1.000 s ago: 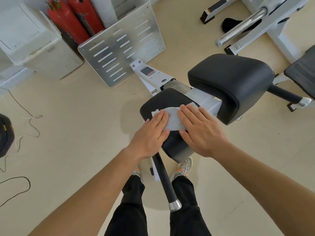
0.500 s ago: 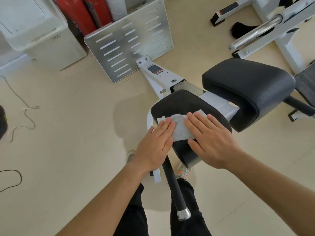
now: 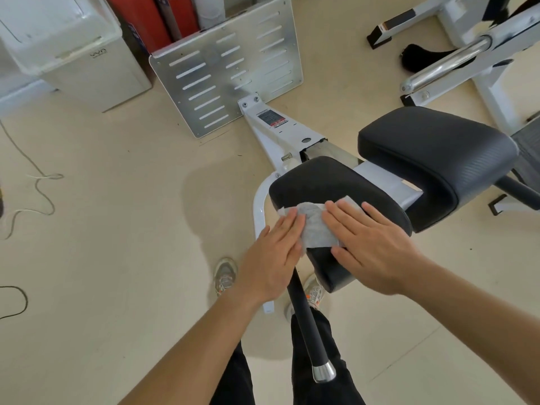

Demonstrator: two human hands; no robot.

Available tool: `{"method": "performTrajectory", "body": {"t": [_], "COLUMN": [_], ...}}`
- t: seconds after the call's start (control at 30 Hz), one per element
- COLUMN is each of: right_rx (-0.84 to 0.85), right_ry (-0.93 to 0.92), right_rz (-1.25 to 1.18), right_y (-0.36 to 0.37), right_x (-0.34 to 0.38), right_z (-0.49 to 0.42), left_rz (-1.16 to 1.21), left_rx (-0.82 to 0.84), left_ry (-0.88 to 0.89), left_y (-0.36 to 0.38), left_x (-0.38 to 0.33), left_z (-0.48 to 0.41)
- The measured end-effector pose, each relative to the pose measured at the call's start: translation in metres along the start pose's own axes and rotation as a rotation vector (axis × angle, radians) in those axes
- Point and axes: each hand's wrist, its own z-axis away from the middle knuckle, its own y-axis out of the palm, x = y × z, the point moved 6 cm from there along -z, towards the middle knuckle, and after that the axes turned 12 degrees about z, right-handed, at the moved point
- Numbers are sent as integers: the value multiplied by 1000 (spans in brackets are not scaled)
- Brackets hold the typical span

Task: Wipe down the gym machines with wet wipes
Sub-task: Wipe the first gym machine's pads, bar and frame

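A white wet wipe (image 3: 317, 226) lies spread on the near black seat pad (image 3: 327, 182) of a white-framed gym machine. My left hand (image 3: 271, 258) presses flat on the wipe's left edge, fingers straight. My right hand (image 3: 371, 247) lies flat on the wipe's right part, fingers spread over the pad. A larger black pad (image 3: 432, 153) sits behind and to the right. A black handle bar (image 3: 306, 323) with a chrome end runs down from under the seat pad between my hands.
A slotted metal footplate (image 3: 228, 71) stands at the machine's far end. A white bin (image 3: 73, 54) and red cylinders (image 3: 137, 19) are at the back left. Cables (image 3: 38, 197) lie on the floor left. Another white machine with a chrome bar (image 3: 444, 65) stands back right.
Both hands with the wipe have slid a little toward the near edge of the seat pad. The view has shifted, so the machine sits further right and lower.
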Motion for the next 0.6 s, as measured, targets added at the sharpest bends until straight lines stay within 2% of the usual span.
{"method": "performTrajectory", "body": {"t": [0.4, 0.6], "right_rx": [217, 181], "right_ry": [71, -62], "right_rz": [-8, 8], "right_y": [-5, -8], "right_x": [-60, -42], "right_z": [-145, -80], "left_rz": [-58, -120], "left_rx": [91, 105], "left_ry": [-165, -24], "left_y": [-36, -24], "left_x": [63, 38], "left_z": [-126, -68]}}
